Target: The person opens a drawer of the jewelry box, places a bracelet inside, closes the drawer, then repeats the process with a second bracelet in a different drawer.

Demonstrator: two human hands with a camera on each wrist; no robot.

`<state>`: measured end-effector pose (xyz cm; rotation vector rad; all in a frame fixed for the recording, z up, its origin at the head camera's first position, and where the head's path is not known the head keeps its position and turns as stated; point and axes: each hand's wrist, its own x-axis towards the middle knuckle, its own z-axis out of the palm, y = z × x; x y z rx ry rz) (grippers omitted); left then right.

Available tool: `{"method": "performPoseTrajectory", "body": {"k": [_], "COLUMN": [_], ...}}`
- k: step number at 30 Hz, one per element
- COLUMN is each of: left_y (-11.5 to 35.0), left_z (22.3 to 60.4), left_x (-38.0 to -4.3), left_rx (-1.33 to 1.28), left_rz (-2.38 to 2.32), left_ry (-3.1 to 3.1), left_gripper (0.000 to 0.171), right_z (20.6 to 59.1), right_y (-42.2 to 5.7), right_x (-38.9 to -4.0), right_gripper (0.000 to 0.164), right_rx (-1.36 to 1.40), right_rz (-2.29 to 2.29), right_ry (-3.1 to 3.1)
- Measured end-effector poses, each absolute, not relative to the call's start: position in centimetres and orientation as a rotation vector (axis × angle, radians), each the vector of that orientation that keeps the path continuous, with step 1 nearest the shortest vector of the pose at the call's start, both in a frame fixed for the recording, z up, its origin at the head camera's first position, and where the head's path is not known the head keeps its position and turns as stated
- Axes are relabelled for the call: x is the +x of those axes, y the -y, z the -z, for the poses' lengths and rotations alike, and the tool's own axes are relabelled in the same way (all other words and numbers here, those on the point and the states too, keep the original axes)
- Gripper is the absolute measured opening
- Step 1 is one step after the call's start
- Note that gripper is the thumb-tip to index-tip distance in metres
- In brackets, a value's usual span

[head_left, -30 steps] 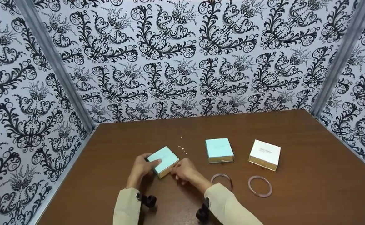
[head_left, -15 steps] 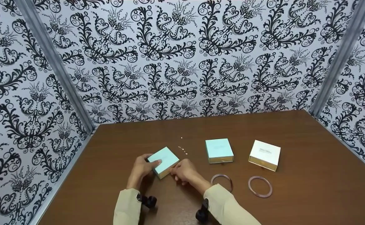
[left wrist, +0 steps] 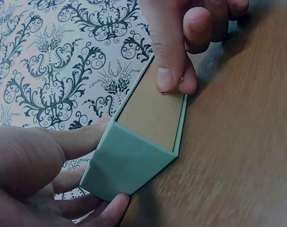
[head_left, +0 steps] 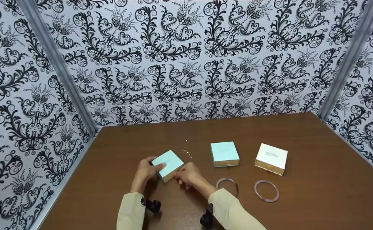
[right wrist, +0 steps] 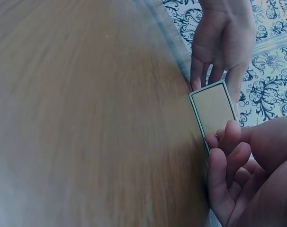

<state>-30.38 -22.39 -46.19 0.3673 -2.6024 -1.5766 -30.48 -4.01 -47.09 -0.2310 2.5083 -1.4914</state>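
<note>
A mint-green drawer box (head_left: 171, 159) with a gold drawer front (left wrist: 153, 113) stands tilted away from square on the table. My left hand (head_left: 146, 170) grips it from the left, with the thumb on its top. At the drawer front, my right hand (head_left: 189, 175) pinches thumb against forefinger; its other fingers are curled. The right wrist view shows the fingertips (right wrist: 231, 132) close against the gold face. What lies between them is mostly hidden, perhaps a small pull. The drawer sits flush inside its sleeve.
Another mint-green box (head_left: 224, 152) and a white box (head_left: 272, 155), both with gold fronts, stand to the right. Before them lie two purplish bangles, one (head_left: 268, 200) fully visible, the other (head_left: 226, 179) partly behind the right forearm. Tiny bright pieces (head_left: 187, 152) lie beyond the hands.
</note>
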Motion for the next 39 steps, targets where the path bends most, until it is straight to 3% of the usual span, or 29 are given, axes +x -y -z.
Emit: {"method": "performPoseTrajectory", "body": {"k": [26, 39], "left_y": [20.5, 18.7], "left_z": [45.2, 45.6], "left_x": [-29.2, -28.7], "left_rx": [0.303, 0.274], "left_rz": [1.221, 0.939], "left_ry": [2.694, 2.566], "left_gripper": [0.053, 0.031], "right_z": [47.3, 45.4], "right_y": [2.6, -0.5], "right_x": [-30.0, -28.3], "right_gripper": [0.018, 0.015], "right_rx": [-0.383, -0.49], "right_rz": [1.536, 1.465], "right_ry": [-2.443, -2.511]}}
